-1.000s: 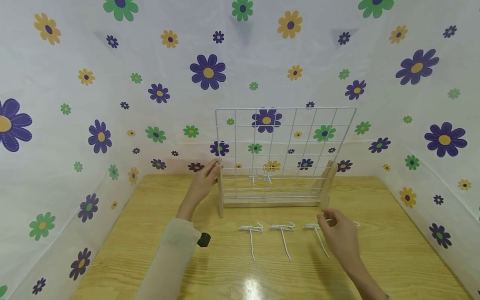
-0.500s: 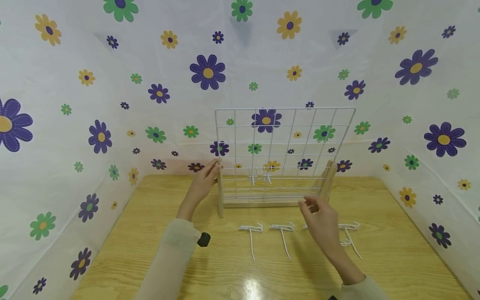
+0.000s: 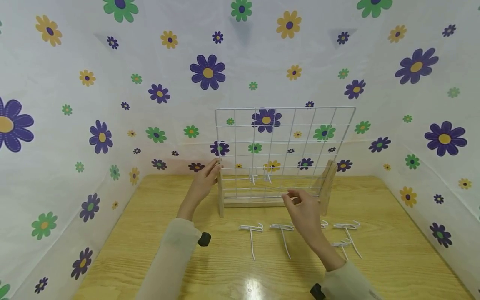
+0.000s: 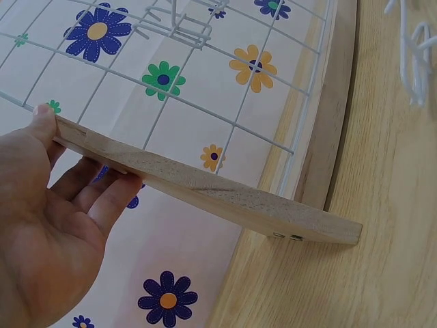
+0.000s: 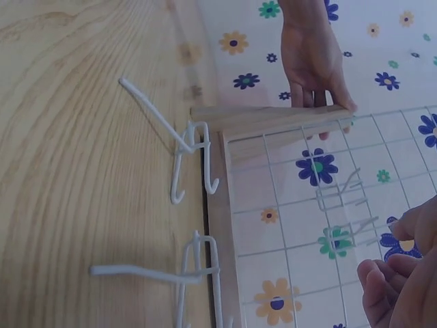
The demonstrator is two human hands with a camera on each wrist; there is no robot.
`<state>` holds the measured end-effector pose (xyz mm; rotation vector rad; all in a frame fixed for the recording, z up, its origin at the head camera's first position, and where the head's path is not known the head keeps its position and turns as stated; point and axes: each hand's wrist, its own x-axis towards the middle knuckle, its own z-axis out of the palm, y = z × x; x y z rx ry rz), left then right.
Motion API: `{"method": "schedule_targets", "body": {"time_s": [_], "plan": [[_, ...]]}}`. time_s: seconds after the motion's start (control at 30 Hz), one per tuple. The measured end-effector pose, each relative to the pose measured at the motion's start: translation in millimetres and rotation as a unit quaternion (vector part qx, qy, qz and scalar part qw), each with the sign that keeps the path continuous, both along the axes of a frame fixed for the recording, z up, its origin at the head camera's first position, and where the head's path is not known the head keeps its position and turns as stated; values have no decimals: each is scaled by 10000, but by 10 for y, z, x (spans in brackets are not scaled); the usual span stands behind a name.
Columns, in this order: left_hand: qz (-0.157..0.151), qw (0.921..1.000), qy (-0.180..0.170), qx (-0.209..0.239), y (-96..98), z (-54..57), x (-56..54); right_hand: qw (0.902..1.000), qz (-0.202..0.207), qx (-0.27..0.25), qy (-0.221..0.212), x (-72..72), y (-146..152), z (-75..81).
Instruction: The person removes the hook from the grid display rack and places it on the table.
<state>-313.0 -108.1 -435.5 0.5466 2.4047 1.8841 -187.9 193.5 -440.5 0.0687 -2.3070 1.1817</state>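
Observation:
My left hand (image 3: 200, 185) grips the left upright of a wooden stand (image 4: 198, 183), thumb on one face and fingers on the other. The stand holds a white wire grid panel (image 3: 285, 141), upright. Two white wire hooks (image 3: 253, 179) hang low on the grid. My right hand (image 3: 303, 212) hovers in front of the stand's base, above the row of loose hooks. Its fingers are loosely bent, with nothing visible between them. Under it lie white wire hooks, among them one left hook (image 3: 251, 239) and a middle hook (image 3: 283, 237); the hand partly covers another.
On the right of the table (image 3: 123, 258) lie a long hook (image 3: 348, 233) and a shorter-looking hook (image 3: 341, 244). Behind the stand hangs a flower-printed white cloth (image 3: 180, 121), which also runs along both sides.
My right hand has moved left and slightly away from me, from the right-hand hooks toward the middle of the stand, uncovering hooks behind it. The left hand has stayed on the upright.

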Motion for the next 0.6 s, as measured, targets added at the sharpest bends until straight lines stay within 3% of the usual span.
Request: {"method": "schedule_targets", "body": {"time_s": [0.6], "plan": [[129,9998,78,-109,8,-2,10,9995,200,-139,-194,-297,-268,54]]}}
